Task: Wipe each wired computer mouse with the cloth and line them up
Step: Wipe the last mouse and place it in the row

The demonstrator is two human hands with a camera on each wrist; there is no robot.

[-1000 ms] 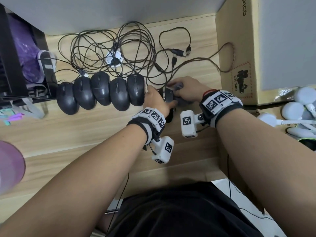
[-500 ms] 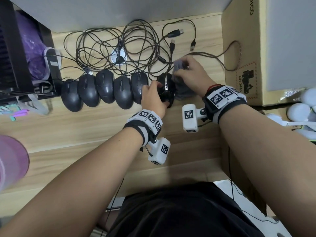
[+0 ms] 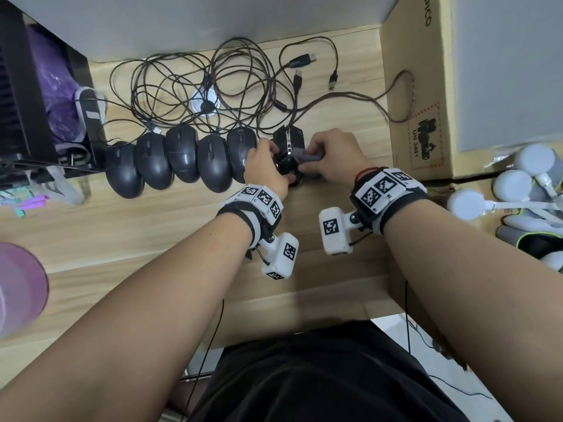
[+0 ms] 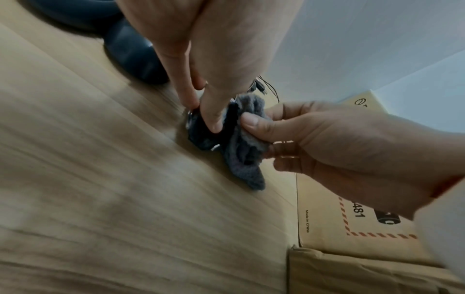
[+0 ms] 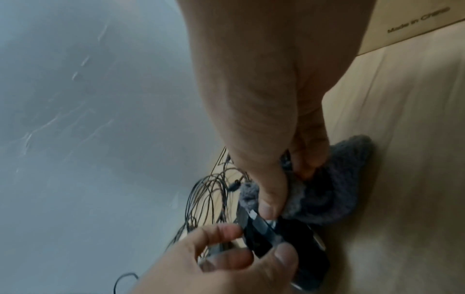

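Note:
Several dark grey mice (image 3: 182, 159) lie side by side in a row on the wooden desk (image 3: 152, 233). At the row's right end sits a glossy black mouse with a silver stripe (image 3: 288, 141) (image 5: 289, 236). My left hand (image 3: 265, 169) (image 5: 226, 250) grips that mouse from its left side with thumb and fingers. My right hand (image 3: 332, 156) (image 4: 314, 137) pinches a bunched grey cloth (image 3: 304, 154) (image 4: 244, 147) (image 5: 327, 197) and presses it against the mouse's top and right side.
Tangled black cables (image 3: 213, 86) with loose USB plugs (image 3: 301, 60) cover the desk behind the mice. A cardboard box (image 3: 426, 95) stands close at the right. A black rack (image 3: 36, 102) stands at the left; white round gadgets (image 3: 518, 184) lie far right.
The cloth has slid from the mouse's far right front back onto its top middle, the right hand drawing nearer. The left hand keeps its grip on the black mouse.

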